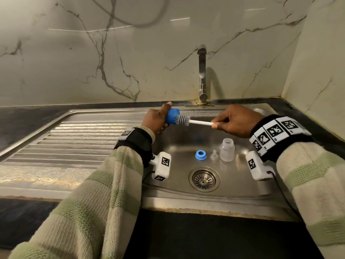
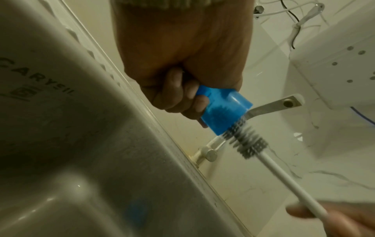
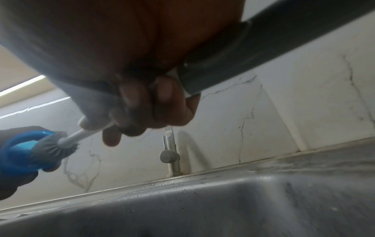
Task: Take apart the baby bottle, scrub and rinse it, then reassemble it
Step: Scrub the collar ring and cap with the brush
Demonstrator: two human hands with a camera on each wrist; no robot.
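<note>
The left hand (image 1: 155, 119) holds the translucent blue plastic bottle cap (image 1: 172, 117) above the rear of the stainless-steel sink basin (image 1: 179, 139), just in front of and to the left of the upright chrome tap (image 1: 202, 75); its fingers (image 2: 194, 104) are curled round the cap's closed end, clamped on it, with the thumb raised along the top, and the cap's open mouth faces right. The right hand (image 1: 236, 120) holds the white plastic handle of the bottle brush (image 1: 200, 122), fingers (image 3: 142, 102) curled and pinched on the shaft, directly in front of the tap. The brush's grey ribbed bristle head (image 1: 182, 120) is partly inside the cap's mouth, the remainder showing outside the rim; it appears blurred in the left wrist view. On the basin floor, in front of the tap and behind the round metal drain strainer (image 1: 204, 179), three parts stand in a row, near one another but apart: a blue plastic screw ring (image 1: 200, 155) lying flat at left, a small clear silicone teat (image 1: 214, 155) upright in the middle, and the clear plastic bottle body (image 1: 227, 149) upright at right with its mouth uncovered. The ribbed steel draining board (image 1: 74, 141) extends left of the tap. Water droplets show on the basin rim in the right wrist view. Both wrists carry black bands with white marker blocks over green-and-cream striped knit sleeves (image 1: 104, 193).
</note>
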